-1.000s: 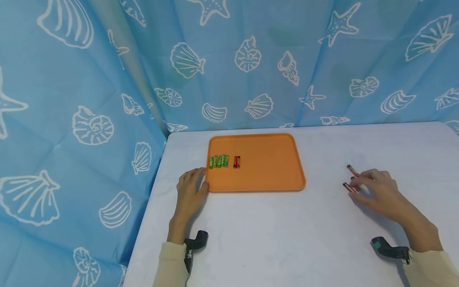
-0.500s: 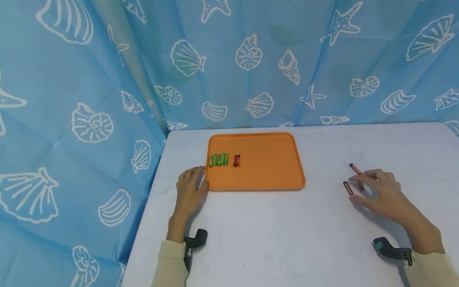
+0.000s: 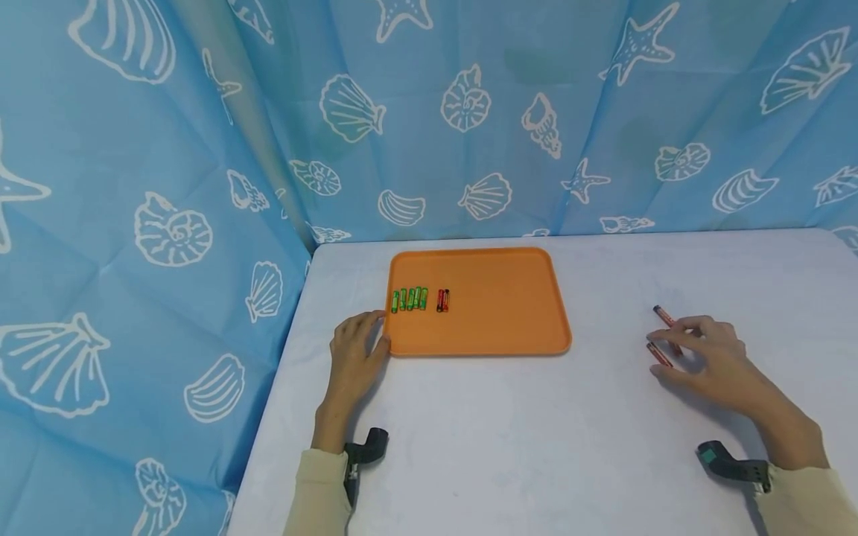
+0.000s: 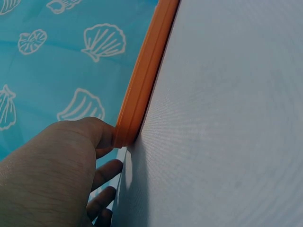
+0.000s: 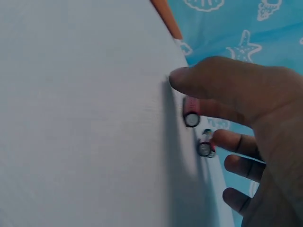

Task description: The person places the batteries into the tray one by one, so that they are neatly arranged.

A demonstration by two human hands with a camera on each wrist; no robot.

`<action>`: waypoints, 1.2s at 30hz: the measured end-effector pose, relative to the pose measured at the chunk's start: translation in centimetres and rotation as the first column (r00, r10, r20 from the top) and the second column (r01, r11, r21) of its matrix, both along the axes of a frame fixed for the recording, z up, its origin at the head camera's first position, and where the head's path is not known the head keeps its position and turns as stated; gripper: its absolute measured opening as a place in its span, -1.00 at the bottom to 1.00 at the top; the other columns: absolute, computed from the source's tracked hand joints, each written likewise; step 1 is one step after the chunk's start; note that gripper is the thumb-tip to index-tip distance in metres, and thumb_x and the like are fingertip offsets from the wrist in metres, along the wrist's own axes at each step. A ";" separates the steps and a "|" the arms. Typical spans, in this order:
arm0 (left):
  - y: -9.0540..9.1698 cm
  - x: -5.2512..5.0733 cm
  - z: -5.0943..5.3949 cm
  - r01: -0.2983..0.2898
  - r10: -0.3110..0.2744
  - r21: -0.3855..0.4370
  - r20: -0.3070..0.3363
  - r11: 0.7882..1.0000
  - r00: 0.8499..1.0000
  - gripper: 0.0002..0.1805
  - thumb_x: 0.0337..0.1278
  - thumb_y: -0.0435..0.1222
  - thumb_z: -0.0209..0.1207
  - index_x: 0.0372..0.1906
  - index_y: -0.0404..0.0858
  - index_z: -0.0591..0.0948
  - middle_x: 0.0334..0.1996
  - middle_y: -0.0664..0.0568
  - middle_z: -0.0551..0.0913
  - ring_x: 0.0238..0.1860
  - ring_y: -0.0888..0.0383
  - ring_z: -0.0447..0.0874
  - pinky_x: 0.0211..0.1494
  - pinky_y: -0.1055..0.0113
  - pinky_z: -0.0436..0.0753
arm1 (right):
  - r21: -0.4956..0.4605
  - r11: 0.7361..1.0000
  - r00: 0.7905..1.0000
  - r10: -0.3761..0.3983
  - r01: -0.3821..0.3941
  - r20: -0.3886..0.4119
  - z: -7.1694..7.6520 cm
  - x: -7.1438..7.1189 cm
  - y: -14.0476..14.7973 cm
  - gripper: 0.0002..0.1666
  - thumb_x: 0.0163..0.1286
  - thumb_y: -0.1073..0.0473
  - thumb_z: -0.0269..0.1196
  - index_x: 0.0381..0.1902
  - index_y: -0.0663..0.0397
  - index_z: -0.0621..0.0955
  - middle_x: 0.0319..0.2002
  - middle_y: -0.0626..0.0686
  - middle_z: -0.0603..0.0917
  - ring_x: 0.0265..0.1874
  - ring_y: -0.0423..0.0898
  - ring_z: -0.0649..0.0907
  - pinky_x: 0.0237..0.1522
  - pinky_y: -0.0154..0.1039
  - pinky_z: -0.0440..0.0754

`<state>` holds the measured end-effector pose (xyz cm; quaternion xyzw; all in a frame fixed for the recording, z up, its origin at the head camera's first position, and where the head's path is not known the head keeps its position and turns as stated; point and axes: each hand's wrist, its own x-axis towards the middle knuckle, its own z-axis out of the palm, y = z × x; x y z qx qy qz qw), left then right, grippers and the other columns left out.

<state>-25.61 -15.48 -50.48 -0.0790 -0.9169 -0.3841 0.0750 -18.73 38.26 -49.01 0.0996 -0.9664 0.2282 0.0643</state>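
My left hand [image 3: 355, 361] rests at the left side of an orange tray [image 3: 503, 327]. In the left wrist view its thumb touches the tray's corner and the other fingers stand loosely apart. On the tray lie several green batteries [image 3: 410, 299] in a row, with two red batteries [image 3: 442, 301] beside them. Over on the right, my right hand [image 3: 713, 365] has thumb and index finger spread about a red battery [image 3: 659, 354]. The right wrist view shows a gap between the thumb and that battery [image 5: 191, 112]. More red batteries [image 5: 206, 147] lie beyond it, partly behind the fingers.
A white cloth [image 3: 523, 439] covers the table. Blue curtains [image 3: 415, 112] with white shell prints hang behind and to the left. A dark wrist camera [image 3: 367, 449] sits on the left wrist, and another camera [image 3: 731, 465] on the right.
Beside the right hand, the near red battery has turned and shifted slightly, and the thumb has drawn away from it. The left hand and the tray stay put.
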 end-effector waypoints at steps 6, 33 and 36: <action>0.1 -0.1 0.1 0.001 -0.001 -0.005 0.005 1.000 1.000 -0.55 0.40 -0.20 0.12 0.34 -0.12 0.51 0.30 -0.09 0.44 0.42 -0.11 0.14 0.45 -0.11 0.03 | -0.017 0.999 0.999 -0.036 0.035 -0.039 0.0 0.3 0.3 -0.66 -0.04 0.22 0.58 -0.28 0.03 0.71 -0.01 0.26 0.39 0.08 0.42 0.23 -0.12 0.43 0.16; 0.0 0.1 0.3 0.001 -0.001 0.014 0.003 1.000 1.000 -0.55 0.39 -0.22 0.13 0.33 -0.12 0.51 0.28 -0.08 0.46 0.42 -0.09 0.15 0.46 -0.08 0.01 | -0.035 0.997 0.997 0.072 -0.073 -0.039 -0.4 -0.5 1.0 -0.43 -0.03 0.20 0.59 0.01 0.09 0.71 0.13 0.26 0.33 0.02 0.34 0.25 -0.22 0.28 0.14; 0.1 0.2 0.4 -0.001 0.001 0.014 0.005 1.000 1.000 -0.55 0.39 -0.22 0.14 0.33 -0.12 0.51 0.28 -0.08 0.45 0.42 -0.09 0.14 0.46 -0.08 0.01 | -0.046 0.998 0.999 0.039 -0.040 -0.036 -0.4 -0.5 0.7 -0.44 -0.01 0.15 0.60 0.00 0.07 0.71 0.08 0.26 0.35 0.04 0.35 0.23 -0.23 0.26 0.17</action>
